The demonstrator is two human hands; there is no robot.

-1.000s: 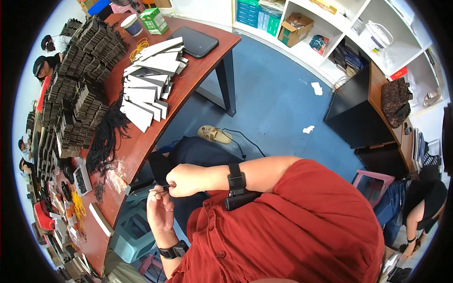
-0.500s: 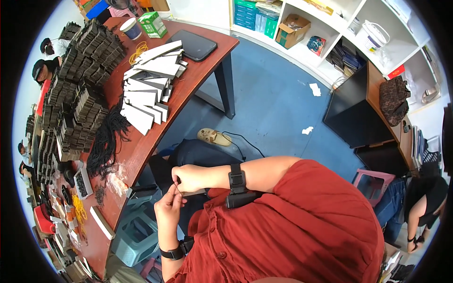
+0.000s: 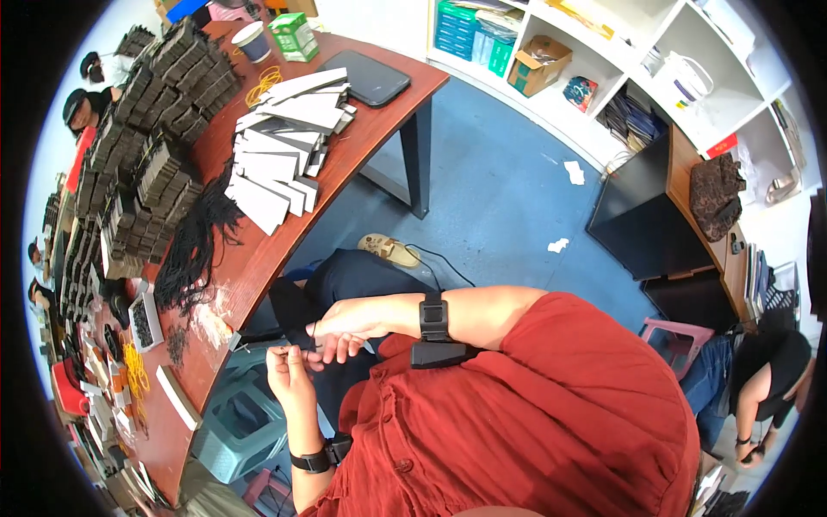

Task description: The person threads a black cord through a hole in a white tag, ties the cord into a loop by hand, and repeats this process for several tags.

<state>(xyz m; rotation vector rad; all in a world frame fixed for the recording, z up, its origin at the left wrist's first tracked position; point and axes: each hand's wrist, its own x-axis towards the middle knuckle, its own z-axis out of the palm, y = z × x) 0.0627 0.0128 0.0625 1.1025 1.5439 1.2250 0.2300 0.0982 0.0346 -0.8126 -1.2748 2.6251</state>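
My left hand [image 3: 291,372] is held up over my lap, thumb and fingertips pinched on a short, thin dark strand that looks like black cord. My right hand [image 3: 351,322] is beside it, fingers curled, with a bit of dark cord [image 3: 315,333] showing at its fingertips. The hands are close together, and the strand between them is too fine to follow. On the table [image 3: 250,267] to the left lies a bundle of black cords [image 3: 191,254]. Behind the bundle, flat white pieces [image 3: 267,198] are fanned in a pile. A small tray [image 3: 146,320] holds tiny black parts.
Tall stacks of dark blocks [image 3: 164,86] line the table's far left. A white bar [image 3: 178,398] lies near its edge, above a teal stool [image 3: 241,422]. A black tablet-like slab [image 3: 366,77] lies at the back. Another person [image 3: 767,370] bends at the right.
My hands have drawn slightly apart; the left moved left and a little down. The right hand has turned, showing more of its fingers. The view has shifted slightly.
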